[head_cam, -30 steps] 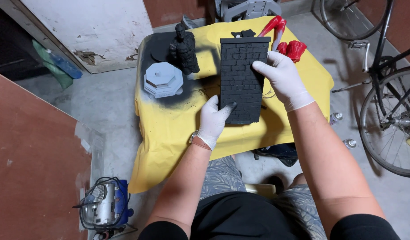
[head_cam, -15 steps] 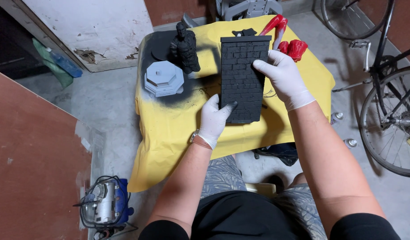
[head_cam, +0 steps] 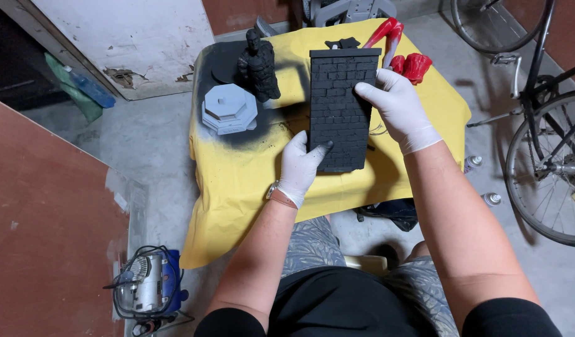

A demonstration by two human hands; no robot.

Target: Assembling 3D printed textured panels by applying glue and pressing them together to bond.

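Both your gloved hands are gripping the black brick-wall panel [head_cam: 339,109] over the yellow-covered desk [head_cam: 244,181], left hand [head_cam: 302,165] at its bottom corner, right hand [head_cam: 396,106] on its right edge, black figure [head_cam: 259,64] nearby.

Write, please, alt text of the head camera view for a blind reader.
Two white-gloved hands, left hand and right hand, hold a black brick-wall panel over a yellow-covered table. A dark figurine, a grey octagonal base and red parts stand on it.
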